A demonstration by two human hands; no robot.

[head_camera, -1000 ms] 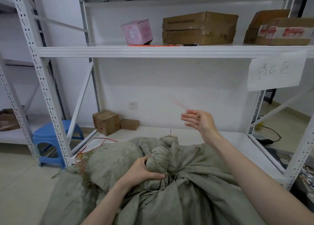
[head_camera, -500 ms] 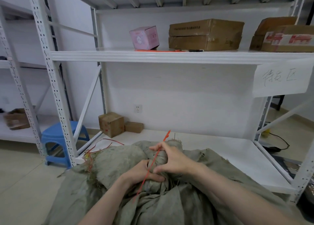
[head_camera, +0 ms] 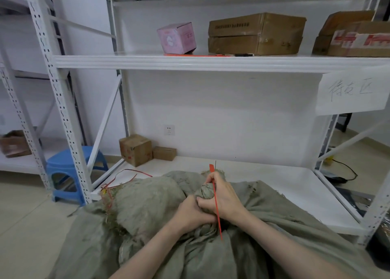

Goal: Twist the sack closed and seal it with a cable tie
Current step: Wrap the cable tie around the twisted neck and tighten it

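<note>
Two hands meet, touching, on the grey-green sack [head_camera: 147,207], which slumps across the foreground against the low shelf board [head_camera: 274,179]. The left hand [head_camera: 190,212] grips the sack's twisted neck [head_camera: 205,191] from below; the right hand [head_camera: 226,198] curls over the top of that neck and pins a red cable tie [head_camera: 217,211] against it. The twisting looks done, since the neck is bunched into a tight, rope-like knob. The tie, though, runs straight, one end poking up past the right hand and the other hanging below the wrist. It is not yet looped round the neck. By my reckoning the job is about halfway: wrapping, threading and cinching are left. Farther back, loose red ties [head_camera: 126,172] lie on the shelf board.
</note>
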